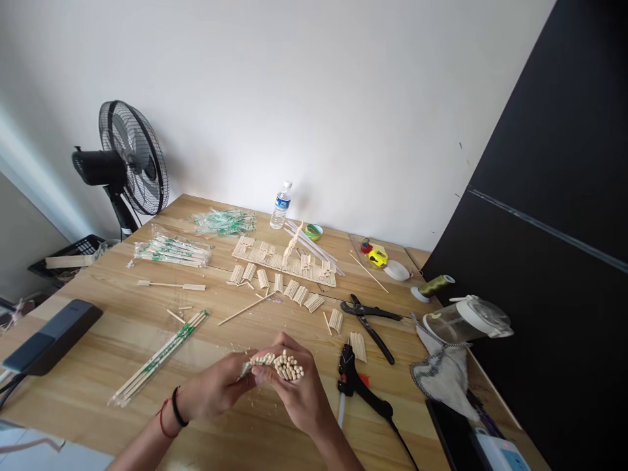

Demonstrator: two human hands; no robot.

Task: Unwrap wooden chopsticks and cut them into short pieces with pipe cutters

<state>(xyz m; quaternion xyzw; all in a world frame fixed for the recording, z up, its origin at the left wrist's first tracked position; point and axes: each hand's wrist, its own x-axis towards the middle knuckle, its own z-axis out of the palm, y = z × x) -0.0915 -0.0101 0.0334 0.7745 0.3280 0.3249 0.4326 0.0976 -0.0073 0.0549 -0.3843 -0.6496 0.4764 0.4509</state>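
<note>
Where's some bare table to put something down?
On the left, bare table lies between the dark box and the front stick packet; a narrower gap runs between pliers and cloth on the right. It's crowded beyond the left hand and right hand, where stick panels sit before the stick model.

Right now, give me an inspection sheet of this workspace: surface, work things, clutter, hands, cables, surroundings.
Surface: wooden table, strewn with loose sticks and tools.
Work things: held stick bundle; small stick panels and a stick model farther back.
Clutter: pliers, glue gun, water bottle, wrapped sticks.
Hands: left hand and right hand both grip the bundle.
Cables: one black cable runs from the glue gun past the picture's lower edge; another by the dark box at left.
Surroundings: fan at left, white wall behind, black panel at right.
</note>
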